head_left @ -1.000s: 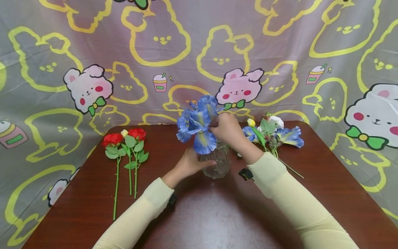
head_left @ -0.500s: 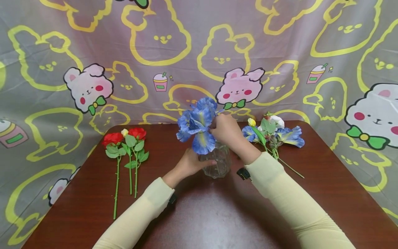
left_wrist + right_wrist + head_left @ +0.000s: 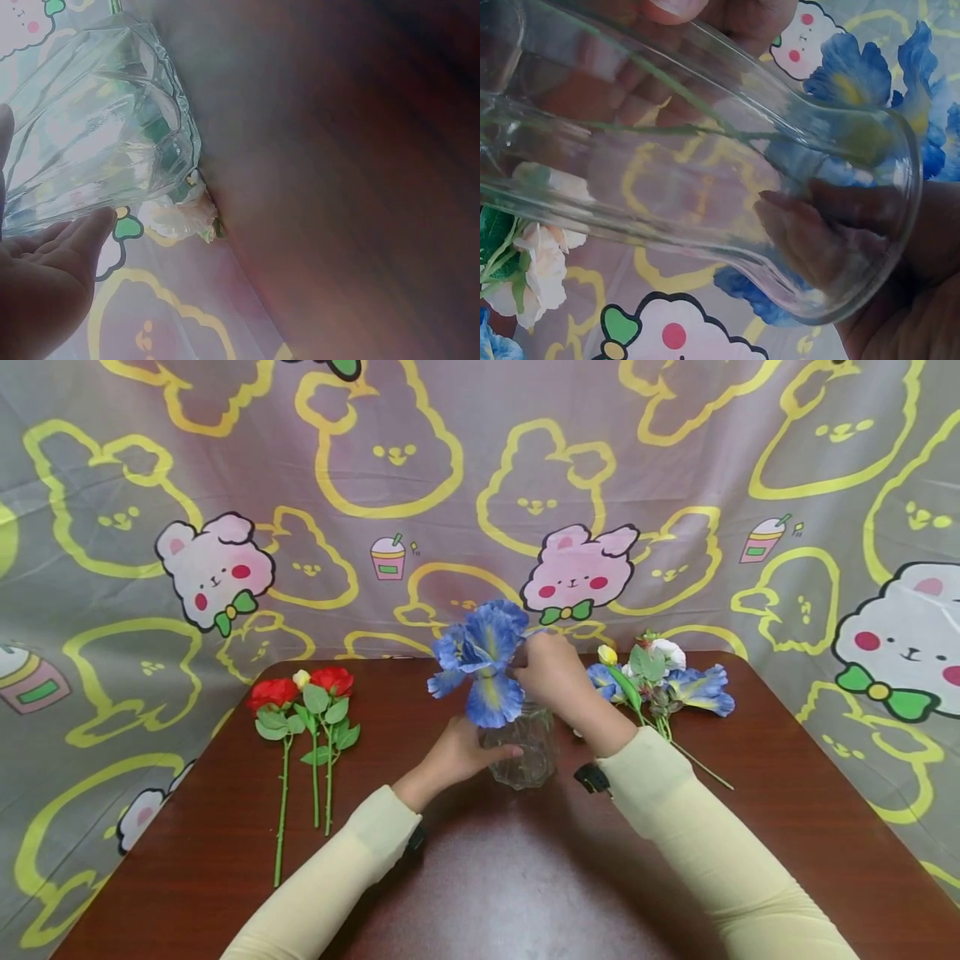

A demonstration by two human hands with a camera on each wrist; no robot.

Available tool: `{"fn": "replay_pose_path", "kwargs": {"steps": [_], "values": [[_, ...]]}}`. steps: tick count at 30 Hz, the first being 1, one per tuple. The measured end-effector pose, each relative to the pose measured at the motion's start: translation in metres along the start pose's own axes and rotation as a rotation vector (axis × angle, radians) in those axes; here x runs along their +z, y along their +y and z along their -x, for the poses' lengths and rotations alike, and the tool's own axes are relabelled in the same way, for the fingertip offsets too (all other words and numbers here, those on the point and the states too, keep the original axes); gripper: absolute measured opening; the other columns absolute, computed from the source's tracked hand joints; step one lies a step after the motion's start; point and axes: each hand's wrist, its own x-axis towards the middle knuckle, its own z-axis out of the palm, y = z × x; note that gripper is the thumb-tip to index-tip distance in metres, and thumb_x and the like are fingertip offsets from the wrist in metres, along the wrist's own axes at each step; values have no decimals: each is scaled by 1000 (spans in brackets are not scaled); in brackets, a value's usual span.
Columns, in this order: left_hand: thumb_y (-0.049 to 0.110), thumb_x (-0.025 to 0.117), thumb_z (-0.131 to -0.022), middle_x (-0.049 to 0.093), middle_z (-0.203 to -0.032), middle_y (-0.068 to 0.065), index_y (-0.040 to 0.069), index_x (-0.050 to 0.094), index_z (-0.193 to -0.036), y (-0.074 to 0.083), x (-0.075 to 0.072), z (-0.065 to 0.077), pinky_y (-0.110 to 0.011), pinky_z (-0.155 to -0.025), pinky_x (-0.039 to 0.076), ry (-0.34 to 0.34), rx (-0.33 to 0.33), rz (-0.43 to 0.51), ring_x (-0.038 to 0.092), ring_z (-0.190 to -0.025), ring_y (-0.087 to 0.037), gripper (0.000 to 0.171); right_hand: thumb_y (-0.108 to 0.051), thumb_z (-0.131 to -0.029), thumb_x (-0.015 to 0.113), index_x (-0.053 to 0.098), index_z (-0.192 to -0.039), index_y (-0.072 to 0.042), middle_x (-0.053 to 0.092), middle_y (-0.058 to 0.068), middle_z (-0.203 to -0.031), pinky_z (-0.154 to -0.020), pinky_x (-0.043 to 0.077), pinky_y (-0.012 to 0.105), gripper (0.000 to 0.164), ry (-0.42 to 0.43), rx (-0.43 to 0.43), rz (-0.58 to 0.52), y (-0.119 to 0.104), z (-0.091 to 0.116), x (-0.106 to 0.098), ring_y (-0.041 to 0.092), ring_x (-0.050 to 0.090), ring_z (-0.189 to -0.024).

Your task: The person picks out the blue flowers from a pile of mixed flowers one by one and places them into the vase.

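The vase (image 3: 534, 764), in left hand (image 3: 457, 750), sits below right hand (image 3: 553, 673).

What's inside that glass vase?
Inside the glass vase, the right wrist view shows two crossing green stems. Their lower tips can't be made out. In the head view, the blue flowers and right hand cover much of its mouth, hiding where the stems go in.

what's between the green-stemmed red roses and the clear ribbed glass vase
The left hand, holding the glass vase; between that hand and the red roses, the brown tabletop is bare. The head view shows this.
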Motion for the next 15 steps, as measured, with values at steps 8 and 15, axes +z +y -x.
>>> {"fn": "replay_pose_path", "kwargs": {"steps": [8,15], "values": [[30,84,-78,67,-109,-12,1,53,-130,1,-1,1,-36,-79,51,-14,-9,30,62,-94,-25,68,-8,-87,67,61,-50,-6,54,0,-48,-45,34,28,38,-31,-56,-41,3,3,-12,14,45,-43],[33,83,-78,68,-103,-13,1,55,-126,1,0,-1,-36,-76,51,-23,-27,12,64,-91,-28,64,-8,-88,64,62,-52,-9,54,2,-49,-46,34,28,36,-56,-34,-81,9,9,-26,13,39,-42]]}}
